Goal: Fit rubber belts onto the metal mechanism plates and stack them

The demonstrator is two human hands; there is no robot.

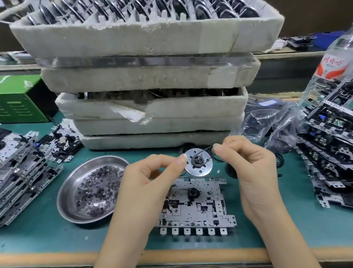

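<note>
Both forearms bare, no sleeves/gloves; short nails.

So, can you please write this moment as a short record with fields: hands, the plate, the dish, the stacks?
left hand: pinches rim of round metal flywheel
right hand: pinches thin black rubber belt at the flywheel
mechanism plate: flat on green mat, below the hands
steel dish: small washers inside
plate stacks: left stack, right stack
foam trays: stacked behind
</note>
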